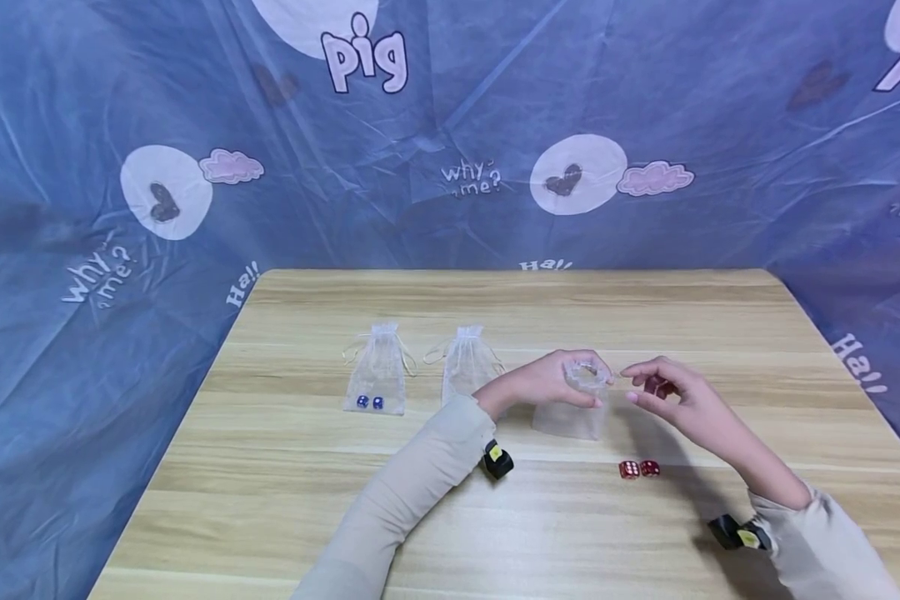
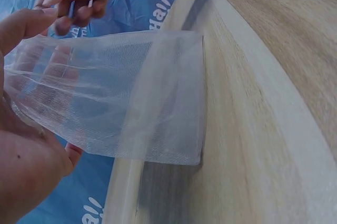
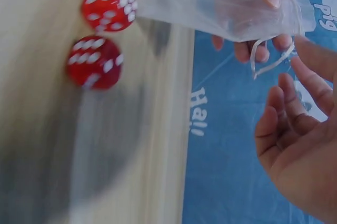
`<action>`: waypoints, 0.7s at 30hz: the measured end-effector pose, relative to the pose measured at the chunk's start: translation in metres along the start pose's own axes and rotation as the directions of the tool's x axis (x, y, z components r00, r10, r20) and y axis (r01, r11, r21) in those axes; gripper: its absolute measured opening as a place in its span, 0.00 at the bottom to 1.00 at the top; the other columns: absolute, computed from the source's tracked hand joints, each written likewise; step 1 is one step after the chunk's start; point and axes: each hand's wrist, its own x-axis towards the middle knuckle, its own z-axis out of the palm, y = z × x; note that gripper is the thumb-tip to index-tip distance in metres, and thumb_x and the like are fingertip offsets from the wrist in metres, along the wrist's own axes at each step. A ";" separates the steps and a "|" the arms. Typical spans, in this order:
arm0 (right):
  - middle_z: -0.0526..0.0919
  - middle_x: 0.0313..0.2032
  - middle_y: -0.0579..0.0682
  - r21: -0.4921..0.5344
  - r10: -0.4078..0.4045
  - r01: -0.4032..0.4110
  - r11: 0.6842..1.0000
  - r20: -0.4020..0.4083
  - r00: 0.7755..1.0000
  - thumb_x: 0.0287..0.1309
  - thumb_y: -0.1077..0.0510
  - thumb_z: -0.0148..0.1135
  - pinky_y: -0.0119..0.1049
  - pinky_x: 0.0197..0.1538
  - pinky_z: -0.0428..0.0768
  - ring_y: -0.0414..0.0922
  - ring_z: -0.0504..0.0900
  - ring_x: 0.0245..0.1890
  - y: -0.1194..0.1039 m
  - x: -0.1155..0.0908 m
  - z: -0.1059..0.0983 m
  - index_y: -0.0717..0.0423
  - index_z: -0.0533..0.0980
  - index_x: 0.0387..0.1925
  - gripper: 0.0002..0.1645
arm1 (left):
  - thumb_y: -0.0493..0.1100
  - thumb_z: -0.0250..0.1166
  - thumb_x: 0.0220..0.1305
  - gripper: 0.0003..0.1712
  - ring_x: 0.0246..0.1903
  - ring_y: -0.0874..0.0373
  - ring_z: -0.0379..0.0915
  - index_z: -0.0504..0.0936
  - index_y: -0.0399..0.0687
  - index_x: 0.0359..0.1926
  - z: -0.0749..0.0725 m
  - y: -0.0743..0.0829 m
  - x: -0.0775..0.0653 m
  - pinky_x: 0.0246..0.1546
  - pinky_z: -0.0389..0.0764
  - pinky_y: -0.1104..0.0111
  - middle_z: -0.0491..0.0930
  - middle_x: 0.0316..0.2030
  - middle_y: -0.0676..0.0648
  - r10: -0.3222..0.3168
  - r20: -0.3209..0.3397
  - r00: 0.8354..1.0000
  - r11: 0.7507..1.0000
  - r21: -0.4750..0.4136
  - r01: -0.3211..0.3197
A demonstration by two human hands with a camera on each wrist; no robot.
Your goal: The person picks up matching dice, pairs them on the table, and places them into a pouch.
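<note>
My left hand point(image 1: 551, 379) holds a white sheer drawstring bag point(image 1: 570, 419) by its gathered neck, fingers curled round the top. The bag hangs upright, its bottom at or just above the table; the left wrist view shows the mesh body point(image 2: 142, 98) with nothing visible inside. Just right of the bag's mouth, my right hand point(image 1: 667, 392) has its thumb and index finger apart, other fingers loosely bent. Its fingertips are close to the pale drawstring point(image 3: 255, 58). Two red dice, one point(image 1: 629, 470) beside the other point(image 1: 650, 468), lie on the table below that hand.
On the left lies a sheer bag point(image 1: 378, 367) with two blue dice point(image 1: 363, 402) in its lower part. Another sheer bag point(image 1: 467, 358) lies beside it, partly hidden by my left arm. The wooden table point(image 1: 270, 500) ends at a blue printed cloth point(image 1: 390, 217).
</note>
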 end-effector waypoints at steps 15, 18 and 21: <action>0.80 0.42 0.50 -0.023 0.084 -0.080 0.996 0.297 0.951 0.53 0.60 0.69 0.27 0.34 0.74 0.27 0.73 0.38 0.024 -0.058 0.000 0.57 0.75 0.51 0.23 | 0.37 0.71 0.54 0.20 0.49 0.68 0.72 0.77 0.47 0.49 0.001 0.000 -0.002 0.57 0.71 0.75 0.79 0.52 0.49 0.023 -0.035 0.999 1.000 0.021 -0.022; 0.81 0.41 0.49 0.003 0.087 -0.093 0.996 0.333 0.939 0.53 0.59 0.69 0.27 0.34 0.74 0.27 0.73 0.37 0.027 -0.063 0.001 0.57 0.74 0.52 0.24 | 0.37 0.71 0.54 0.20 0.50 0.70 0.71 0.77 0.48 0.48 0.001 0.000 -0.003 0.59 0.71 0.73 0.78 0.52 0.50 0.021 -0.037 0.999 0.999 0.038 -0.019; 0.78 0.35 0.44 0.023 0.075 -0.088 0.996 0.339 0.938 0.51 0.59 0.70 0.28 0.30 0.71 0.29 0.70 0.32 0.029 -0.067 0.003 0.58 0.75 0.50 0.23 | 0.37 0.71 0.54 0.20 0.49 0.69 0.71 0.77 0.49 0.48 0.002 0.002 -0.003 0.57 0.71 0.75 0.78 0.52 0.50 0.019 -0.035 0.999 0.999 0.050 -0.017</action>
